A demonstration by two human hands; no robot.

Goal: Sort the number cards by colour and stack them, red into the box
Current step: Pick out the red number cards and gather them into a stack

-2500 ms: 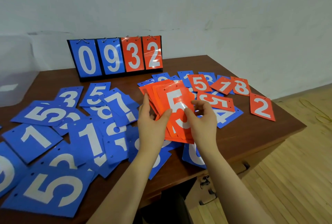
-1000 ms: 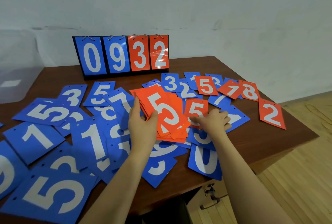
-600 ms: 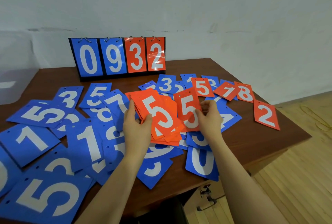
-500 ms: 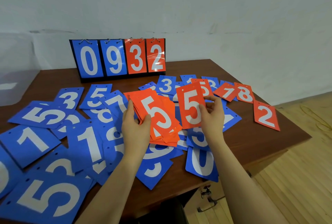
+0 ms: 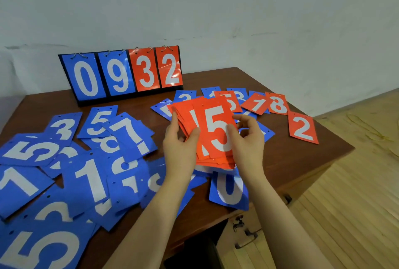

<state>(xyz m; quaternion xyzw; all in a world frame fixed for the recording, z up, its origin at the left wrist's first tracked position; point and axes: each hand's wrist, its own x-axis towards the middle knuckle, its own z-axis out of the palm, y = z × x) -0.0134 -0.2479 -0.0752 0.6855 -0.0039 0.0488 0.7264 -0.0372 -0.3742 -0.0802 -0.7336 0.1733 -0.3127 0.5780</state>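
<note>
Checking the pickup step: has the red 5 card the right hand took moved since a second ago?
Yes. The red 5 card left the table and now tops the red stack.

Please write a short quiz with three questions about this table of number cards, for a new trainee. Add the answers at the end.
1. True or false: the left hand holds a stack of red cards.
2. Which number shows on the top card of that stack, under the thumb of the right hand?
A) 7
B) 5
C) 0
3. Fill in: the scoreboard at the back of the table reads ____.

Key:
1. True.
2. B.
3. 0932, two blue cards and then two red ones.
</note>
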